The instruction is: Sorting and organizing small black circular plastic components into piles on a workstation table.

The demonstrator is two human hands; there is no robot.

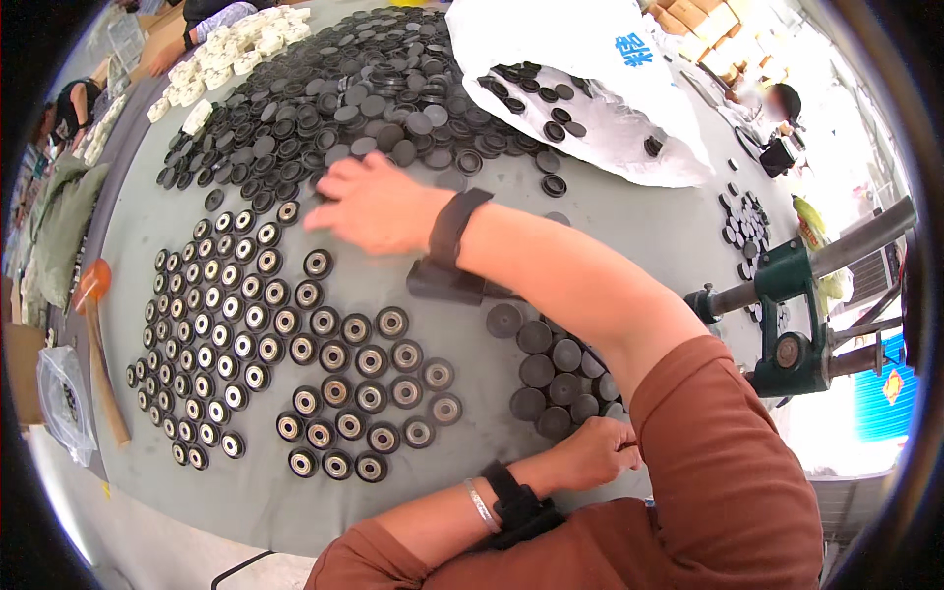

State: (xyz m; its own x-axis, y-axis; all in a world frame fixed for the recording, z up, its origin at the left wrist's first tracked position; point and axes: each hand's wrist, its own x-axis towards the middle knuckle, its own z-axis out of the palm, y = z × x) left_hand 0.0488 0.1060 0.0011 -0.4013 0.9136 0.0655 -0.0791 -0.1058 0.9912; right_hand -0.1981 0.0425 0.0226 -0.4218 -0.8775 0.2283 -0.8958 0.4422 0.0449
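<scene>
My right hand (374, 208) reaches far to the left over the table, fingers spread and slightly blurred. It is beside the near edge of a big heap of black round caps (324, 108), and I see nothing held in it. My left hand (593, 454) is near the table's front edge with its fingers curled. It lies next to a group of dark discs (556, 379) set face down; what is in its fingers, if anything, is hidden. Left of both hands, many black rings with metal bearings (226, 329) lie flat in loose rows.
A white sack (590, 59) spills black caps at the back. A green metal press (787, 334) stands at the right, with small discs (744, 231) beyond it. An orange-headed mallet (93, 285) and a clear plastic bag (67, 403) lie left. White parts (231, 49) and other people are further back.
</scene>
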